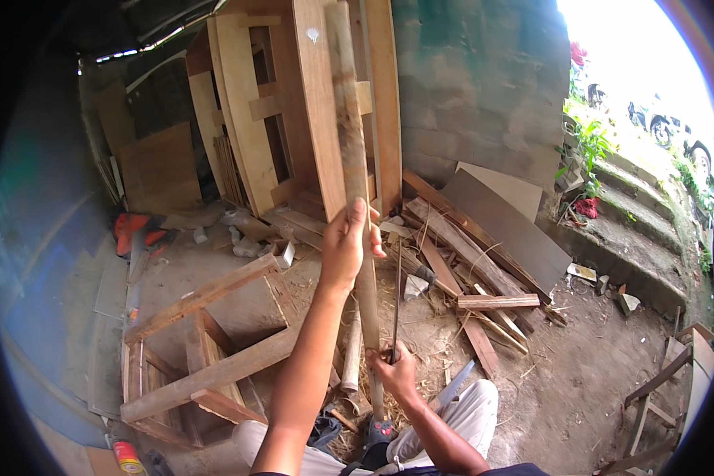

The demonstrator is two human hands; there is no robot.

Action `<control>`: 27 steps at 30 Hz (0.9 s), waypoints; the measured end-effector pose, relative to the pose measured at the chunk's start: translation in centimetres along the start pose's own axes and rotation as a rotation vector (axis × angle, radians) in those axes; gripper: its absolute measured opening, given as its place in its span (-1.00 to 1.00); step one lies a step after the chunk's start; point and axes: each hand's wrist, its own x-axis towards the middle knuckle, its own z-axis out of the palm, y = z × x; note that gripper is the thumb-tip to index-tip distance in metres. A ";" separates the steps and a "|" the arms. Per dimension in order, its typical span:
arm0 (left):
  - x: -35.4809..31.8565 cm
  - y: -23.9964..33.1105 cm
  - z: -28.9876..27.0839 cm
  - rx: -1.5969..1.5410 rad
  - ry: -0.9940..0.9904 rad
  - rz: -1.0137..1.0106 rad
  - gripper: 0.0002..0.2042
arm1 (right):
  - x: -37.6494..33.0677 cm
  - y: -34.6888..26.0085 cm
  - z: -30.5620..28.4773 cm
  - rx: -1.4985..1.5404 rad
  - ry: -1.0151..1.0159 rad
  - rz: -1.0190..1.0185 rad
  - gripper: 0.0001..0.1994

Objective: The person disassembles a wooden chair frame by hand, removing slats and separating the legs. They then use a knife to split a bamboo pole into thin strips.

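A long, pale brown bamboo pole [352,151] stands nearly upright in front of me, its lower end down by my shoe [381,431]. My left hand [346,247] is wrapped round it about halfway up, with the arm stretched forward. Lower down, my right hand [397,368] is closed on a long, thin, dark blade [397,305] that points upward beside the pole. The blade shows edge-on and its handle is hidden in the fist. A second, shorter bamboo pole [352,353] lies on the ground just left of the upright one.
A wooden frame [214,373] lies at left. Scrap boards [468,246] and shavings are heaped at right, near concrete steps [631,230]. Tall wooden panels [313,103] lean at the back. By my right leg is a saw blade [454,384]; a can [127,456] stands lower left.
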 end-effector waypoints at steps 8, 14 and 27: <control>-11.1 -12.7 -6.6 0.202 0.046 -0.225 -0.35 | 2.5 -2.0 -1.4 0.168 0.131 -0.077 -0.74; -27.8 -19.6 -2.2 -0.014 -0.004 -0.588 -0.65 | 5.7 -3.7 -3.4 -0.088 0.221 -0.146 -0.73; -23.5 -18.0 -4.0 0.157 -0.047 -0.647 -0.76 | 0.1 4.0 -8.1 -0.474 -0.079 -0.078 -0.75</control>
